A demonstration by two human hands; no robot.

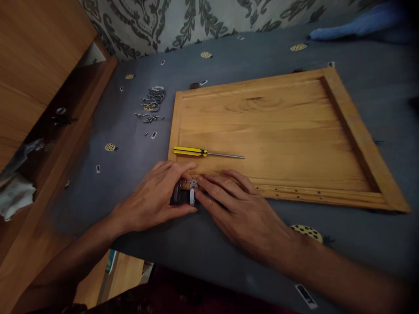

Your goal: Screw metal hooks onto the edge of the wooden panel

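My left hand [147,192] curls its thumb and fingers around a small dark fitting with a shiny metal part [192,185], at the near left corner of a framed wooden panel [262,131]. The fingertips of my right hand [235,205] close against the metal part from the right, with its other fingers over the panel's near rail. What exactly the fitting is, I cannot tell, since my hands partly cover it. Just beyond my hands, a screwdriver [196,151] with a yellow and black handle lies on the panel, its shaft pointing right.
Several bent metal pieces [153,102] lie on the blue patterned cloth [131,135] left of the panel, near a small screw [146,134]. A dark block [194,86] shows at the panel's far edge. Wooden furniture [42,56] stands at left; blue fabric [363,28] lies at back right.
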